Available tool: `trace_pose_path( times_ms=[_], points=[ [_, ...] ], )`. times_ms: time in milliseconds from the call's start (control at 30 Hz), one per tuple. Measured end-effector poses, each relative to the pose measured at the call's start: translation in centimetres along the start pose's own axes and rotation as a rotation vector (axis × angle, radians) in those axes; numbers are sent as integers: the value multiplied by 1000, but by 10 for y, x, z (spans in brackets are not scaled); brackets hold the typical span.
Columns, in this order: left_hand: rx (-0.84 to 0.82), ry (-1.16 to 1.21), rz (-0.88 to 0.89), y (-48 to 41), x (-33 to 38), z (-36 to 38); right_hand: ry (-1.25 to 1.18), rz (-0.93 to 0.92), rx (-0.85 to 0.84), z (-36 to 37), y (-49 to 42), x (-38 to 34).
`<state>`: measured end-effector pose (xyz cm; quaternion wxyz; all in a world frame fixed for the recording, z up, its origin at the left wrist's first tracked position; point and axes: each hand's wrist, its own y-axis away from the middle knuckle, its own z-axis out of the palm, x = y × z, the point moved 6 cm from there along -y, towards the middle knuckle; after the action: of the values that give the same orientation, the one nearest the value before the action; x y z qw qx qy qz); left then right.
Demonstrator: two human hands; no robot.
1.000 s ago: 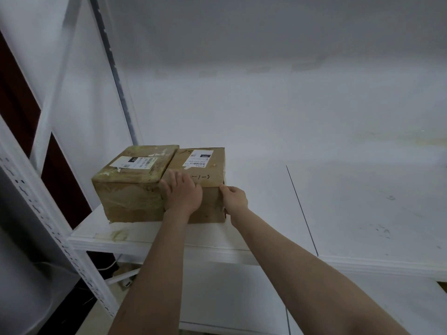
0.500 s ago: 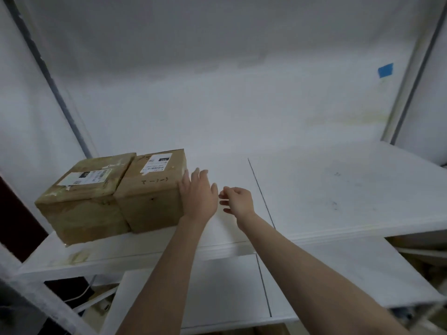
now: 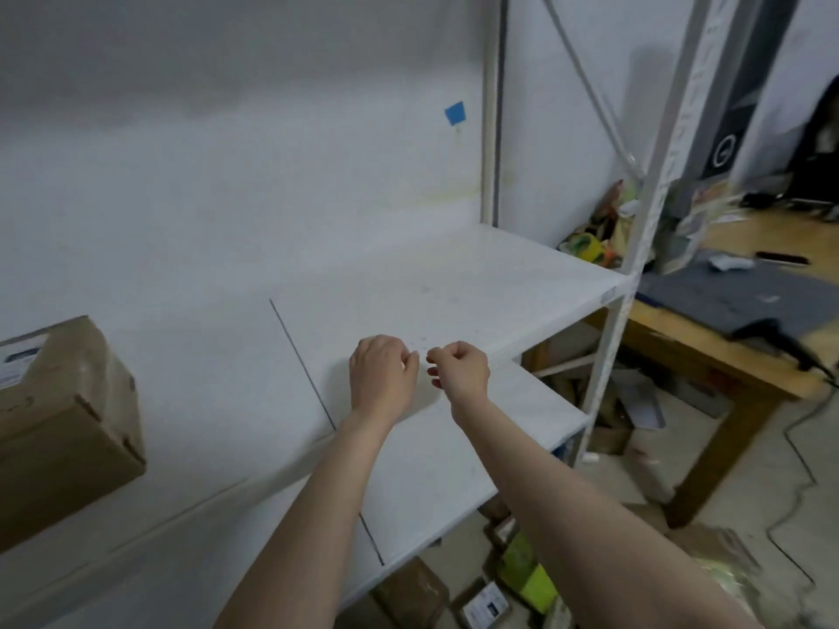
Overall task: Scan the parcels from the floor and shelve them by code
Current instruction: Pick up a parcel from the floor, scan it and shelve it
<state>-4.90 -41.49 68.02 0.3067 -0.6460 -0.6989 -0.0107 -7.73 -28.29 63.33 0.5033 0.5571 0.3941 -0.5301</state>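
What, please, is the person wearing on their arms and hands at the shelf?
Nothing that shows. The left hand and right hand have no gloves. The left forearm and right forearm are bare down to the picture's edge, with no sleeve, watch or wristband. The fingers are too blurred to rule out rings.

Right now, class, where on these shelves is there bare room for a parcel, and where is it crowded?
Upper shelf: bare from the box at left to the right post; the left hand and right hand hover over its front. Lower shelf: bare where visible. Crowded: parcels on the floor beneath.
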Motion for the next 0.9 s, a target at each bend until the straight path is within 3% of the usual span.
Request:
trace_pose_path(
  times_ms=[400, 633, 900],
  points=[
    [-330, 87, 263, 48, 138, 146, -6, 172, 450, -214, -5, 74],
    [-568, 102, 254, 87, 183, 220, -45, 313, 695, -326, 18, 131],
    [-756, 176, 193, 117, 225, 293, -117, 426, 791, -407, 23, 189]
  ],
)
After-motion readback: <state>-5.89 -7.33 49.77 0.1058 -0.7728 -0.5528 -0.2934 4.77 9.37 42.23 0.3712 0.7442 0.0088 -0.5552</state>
